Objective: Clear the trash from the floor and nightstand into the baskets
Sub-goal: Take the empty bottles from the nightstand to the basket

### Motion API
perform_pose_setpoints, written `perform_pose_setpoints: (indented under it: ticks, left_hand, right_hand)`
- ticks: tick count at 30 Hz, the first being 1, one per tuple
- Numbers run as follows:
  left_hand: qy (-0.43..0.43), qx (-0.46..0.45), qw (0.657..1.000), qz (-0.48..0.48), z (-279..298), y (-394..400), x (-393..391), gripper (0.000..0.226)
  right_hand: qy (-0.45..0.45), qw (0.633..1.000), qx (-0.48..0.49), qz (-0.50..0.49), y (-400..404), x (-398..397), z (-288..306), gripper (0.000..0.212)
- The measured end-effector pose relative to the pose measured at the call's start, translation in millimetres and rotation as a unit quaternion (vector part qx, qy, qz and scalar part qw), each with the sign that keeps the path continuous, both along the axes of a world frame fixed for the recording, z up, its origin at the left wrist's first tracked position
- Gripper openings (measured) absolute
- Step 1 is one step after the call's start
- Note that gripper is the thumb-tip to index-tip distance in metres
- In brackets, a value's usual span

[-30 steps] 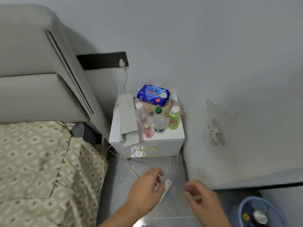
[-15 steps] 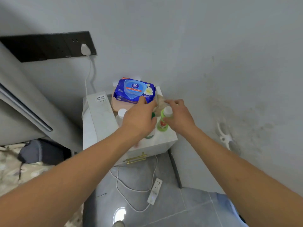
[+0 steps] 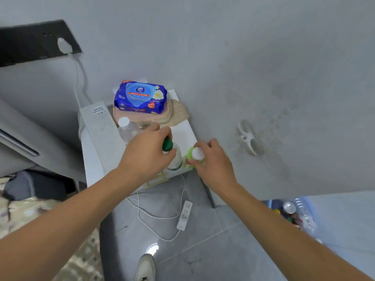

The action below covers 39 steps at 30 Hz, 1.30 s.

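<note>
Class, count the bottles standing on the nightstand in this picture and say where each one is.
3. A green-capped bottle in the left hand's grip; a lime-green, white-capped bottle in the right hand's grip; a clear bottle behind the left hand. That hand may hide another.

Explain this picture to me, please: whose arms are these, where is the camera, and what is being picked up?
No machine here: a person wears a wide-angle camera on the head, looking down at their own arms. The left hand curls its fingers round a clear bottle with a green cap; the right hand grips a green bottle with a white cap. Both bottles stand on a white nightstand, beside another clear bottle, a long white box and a blue pack of wipes on folded cloth. On the floor lies a white power strip. At the lower right a blue basket holds cans and bottles.
</note>
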<state>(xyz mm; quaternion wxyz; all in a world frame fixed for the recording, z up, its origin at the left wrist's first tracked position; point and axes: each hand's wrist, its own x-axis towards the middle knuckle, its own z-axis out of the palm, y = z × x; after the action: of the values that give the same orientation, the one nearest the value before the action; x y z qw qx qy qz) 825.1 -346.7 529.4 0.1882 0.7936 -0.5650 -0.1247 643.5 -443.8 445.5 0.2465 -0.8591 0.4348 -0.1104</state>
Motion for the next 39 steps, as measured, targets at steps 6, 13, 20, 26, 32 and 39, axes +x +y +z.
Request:
perform_pose_setpoints:
  ticks: [6, 13, 20, 26, 32, 39]
  left_hand:
    - [0.017, 0.047, 0.999, -0.006, 5.1, 63.0, -91.4, 0.021]
    - [0.074, 0.101, 0.990, -0.064, 2.1, 93.3, -239.7, 0.029]
    - [0.108, 0.081, 0.980, -0.148, -13.5, 40.7, -367.5, 0.030]
    - [0.135, 0.088, 0.978, -0.135, -69.5, -13.3, -443.4, 0.034]
    - [0.128, 0.108, 0.977, -0.130, -152.3, -55.9, -487.0, 0.032]
    - [0.103, 0.112, 0.979, -0.135, -253.4, -102.3, -512.2, 0.029]
  right_hand:
    - [-0.011, 0.997, 0.062, -0.032, 89.6, -125.8, 3.3, 0.034]
    - [0.028, 0.987, 0.110, -0.112, 143.0, -287.3, 17.2, 0.037]
    - [0.004, 0.949, 0.122, -0.290, 112.8, -432.5, 5.6, 0.034]
    - [-0.005, 0.917, 0.114, -0.382, 63.0, -519.8, -29.3, 0.036]
    - [0.018, 0.907, 0.143, -0.397, 17.3, -550.3, -96.8, 0.039]
    - [0.029, 0.912, 0.171, -0.372, -19.8, -548.1, -203.3, 0.043]
